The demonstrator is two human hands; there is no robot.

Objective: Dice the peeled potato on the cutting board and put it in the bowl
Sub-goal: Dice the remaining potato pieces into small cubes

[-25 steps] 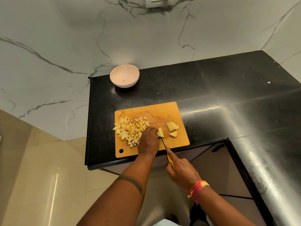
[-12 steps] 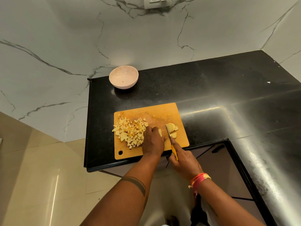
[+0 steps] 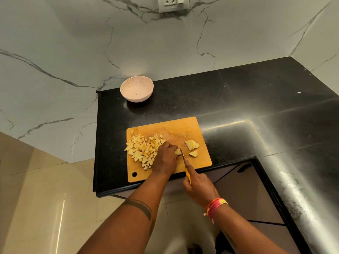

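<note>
At the far left of the black countertop point(image 3: 229, 92) a pale pink bowl point(image 3: 136, 91) stands well apart from the work, against the marble wall point(image 3: 73, 52); a tiny speck lies inside it, too small to identify. Nearer, the wooden cutting board point(image 3: 170, 128) lies close to the counter's near edge, with a hanging hole at its near left corner. A heap of diced potato point(image 3: 142, 150) covers the board's left half; the right side of the heap is hidden under the left hand point(image 3: 167, 158), whose fingers curl down over a small potato piece point(image 3: 177, 152), so only the piece's right edge shows. Just right of that piece stands the knife point(image 3: 185, 165): its blade is thin and seen edge-on, hard to make out, and whether it is touching the board cannot be told. Most of its yellow handle is hidden in the right hand point(image 3: 199, 188), which grips it with the index finger stretched along the top. A red and yellow wristband point(image 3: 215, 206) circles that wrist. Further right on the board, apart from the blade, lie a few uncut potato wedges point(image 3: 191, 147). At the top edge a wall socket point(image 3: 173, 3) is partly cut off.
</note>
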